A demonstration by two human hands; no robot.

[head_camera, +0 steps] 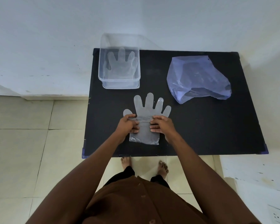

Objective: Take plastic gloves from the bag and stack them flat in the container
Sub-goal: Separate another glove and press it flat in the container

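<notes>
Two Hands Pressing a Plastic Glove Flat on a Black Table

Both hands are lying on one thin, translucent grey glove (145,120), which is spread fingers-away on the black table (200,126) near its front edge. The left hand (128,124) is resting on the thumb side with fingers curled at the film; the right hand (161,125) is lying opposite, fingers extended inward. Whether either is pinching the plastic or only pressing it, I cannot tell. Faint wrinkles are showing between them.

Beyond, at the far left corner, a clear container (119,78) is holding another glove (121,63) lying flat. A crumpled bluish bag (199,78) is sitting far right, mouth facing the person. Pale wall and beige floor tiles are surrounding the table; bare feet are showing below.
</notes>
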